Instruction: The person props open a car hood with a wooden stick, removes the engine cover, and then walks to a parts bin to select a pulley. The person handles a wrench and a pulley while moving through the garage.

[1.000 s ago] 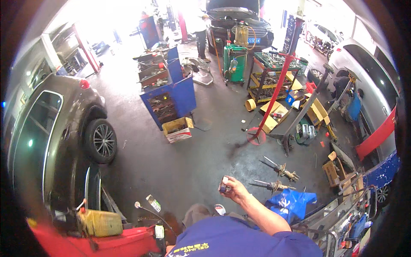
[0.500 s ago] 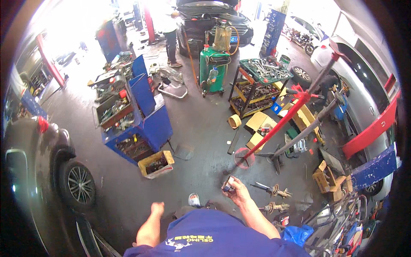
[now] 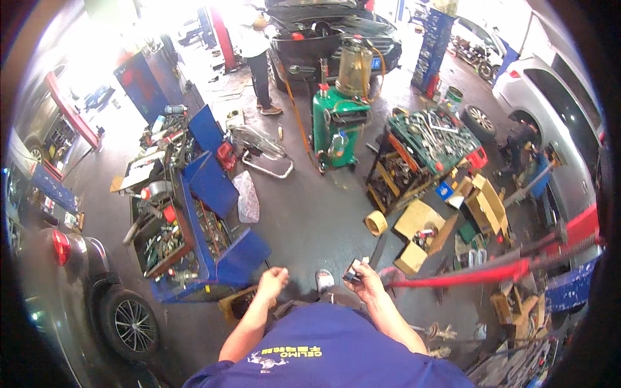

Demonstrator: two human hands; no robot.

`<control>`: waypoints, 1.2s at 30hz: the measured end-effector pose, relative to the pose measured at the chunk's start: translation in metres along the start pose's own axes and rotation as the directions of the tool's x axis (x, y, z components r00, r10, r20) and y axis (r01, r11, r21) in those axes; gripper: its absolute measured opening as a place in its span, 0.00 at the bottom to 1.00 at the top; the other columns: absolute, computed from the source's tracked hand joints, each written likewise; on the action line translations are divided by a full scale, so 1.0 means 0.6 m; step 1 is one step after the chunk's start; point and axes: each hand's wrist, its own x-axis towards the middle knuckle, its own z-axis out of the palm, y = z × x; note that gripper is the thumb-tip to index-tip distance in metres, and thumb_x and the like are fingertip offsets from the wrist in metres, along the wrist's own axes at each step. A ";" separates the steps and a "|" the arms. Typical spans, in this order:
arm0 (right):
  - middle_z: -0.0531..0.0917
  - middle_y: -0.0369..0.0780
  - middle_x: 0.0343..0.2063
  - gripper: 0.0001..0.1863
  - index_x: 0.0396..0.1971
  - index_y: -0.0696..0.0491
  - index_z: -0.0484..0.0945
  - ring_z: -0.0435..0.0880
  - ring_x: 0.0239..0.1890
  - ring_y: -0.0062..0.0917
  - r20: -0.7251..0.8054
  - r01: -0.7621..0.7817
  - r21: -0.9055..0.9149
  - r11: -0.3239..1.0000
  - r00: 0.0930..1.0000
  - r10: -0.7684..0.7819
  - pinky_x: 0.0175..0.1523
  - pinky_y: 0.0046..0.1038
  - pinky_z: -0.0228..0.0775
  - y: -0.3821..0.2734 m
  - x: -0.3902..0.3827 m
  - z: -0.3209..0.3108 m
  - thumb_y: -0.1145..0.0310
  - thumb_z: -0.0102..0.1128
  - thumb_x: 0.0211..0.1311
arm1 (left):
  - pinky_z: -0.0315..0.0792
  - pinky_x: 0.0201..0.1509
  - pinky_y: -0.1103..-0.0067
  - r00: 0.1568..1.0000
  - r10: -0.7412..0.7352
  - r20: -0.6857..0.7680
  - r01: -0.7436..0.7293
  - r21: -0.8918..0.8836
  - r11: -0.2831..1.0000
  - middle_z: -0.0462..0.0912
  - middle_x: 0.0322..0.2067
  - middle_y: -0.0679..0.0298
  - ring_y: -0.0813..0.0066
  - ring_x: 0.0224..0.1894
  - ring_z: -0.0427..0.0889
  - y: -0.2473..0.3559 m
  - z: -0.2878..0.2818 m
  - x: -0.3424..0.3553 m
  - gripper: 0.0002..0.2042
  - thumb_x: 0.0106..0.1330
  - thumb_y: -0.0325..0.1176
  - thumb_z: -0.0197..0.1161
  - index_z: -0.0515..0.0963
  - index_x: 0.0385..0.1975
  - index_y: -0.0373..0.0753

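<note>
1. Both hands are showing low in the middle of the frame: the right hand [image 3: 367,279] is gripping a small dark blocky object with a pale face [image 3: 352,270], pinching it between fingers and thumb and raising it in front of the chest, probably to keep it in view while walking.
2. Left hand [image 3: 272,280] is hanging loosely curled and holding nothing, just left of a grey shoe toe [image 3: 324,279] on the smooth grey concrete floor [image 3: 310,213].
3. At centre left, a blue sheet-metal tool cart with open drawers [image 3: 194,220] is displaying cluttered steel tools, its trays pulled out for quick reach.
4. Right of the held object, a long red painted steel bar [image 3: 491,275] is lying almost level across the lower right.
5. Above it, tan cardboard boxes [image 3: 420,226] and a roll of tan tape [image 3: 376,223] are sitting on the floor beside a green-topped rack of shiny wrenches [image 3: 430,139].
6. At upper centre, a green metal drain tank with a clear amber bowl [image 3: 339,110] is standing before a dark car with its bonnet raised [image 3: 323,32], near another person in a white top [image 3: 255,45].
</note>
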 end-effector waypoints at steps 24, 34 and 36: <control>0.84 0.39 0.48 0.31 0.65 0.45 0.70 0.86 0.47 0.34 0.044 0.046 -0.303 0.952 0.998 -0.034 0.52 0.45 0.78 -0.468 0.795 0.618 0.67 0.71 0.62 | 0.79 0.46 0.70 0.941 -0.136 -0.311 0.179 0.112 0.977 0.90 0.39 0.56 0.68 0.40 0.88 0.367 -0.333 0.990 0.20 0.68 0.46 0.67 0.85 0.46 0.32; 0.82 0.36 0.46 0.33 0.66 0.48 0.69 0.85 0.45 0.29 0.175 -0.083 -0.561 0.824 0.961 0.216 0.49 0.38 0.80 -0.509 1.020 0.885 0.65 0.72 0.61 | 0.72 0.26 0.74 0.650 -0.479 -0.590 0.216 -0.461 0.861 0.84 0.26 0.63 0.74 0.24 0.80 0.153 -0.426 0.919 0.13 0.72 0.40 0.64 0.83 0.38 0.34; 0.80 0.37 0.49 0.35 0.67 0.48 0.68 0.83 0.46 0.29 0.258 -0.082 -0.581 0.810 0.925 0.279 0.51 0.41 0.79 -0.504 1.051 0.936 0.66 0.72 0.61 | 0.72 0.26 0.72 0.592 -0.594 -0.544 0.175 -0.633 0.754 0.84 0.24 0.62 0.71 0.23 0.80 0.097 -0.379 0.865 0.12 0.71 0.38 0.64 0.83 0.32 0.35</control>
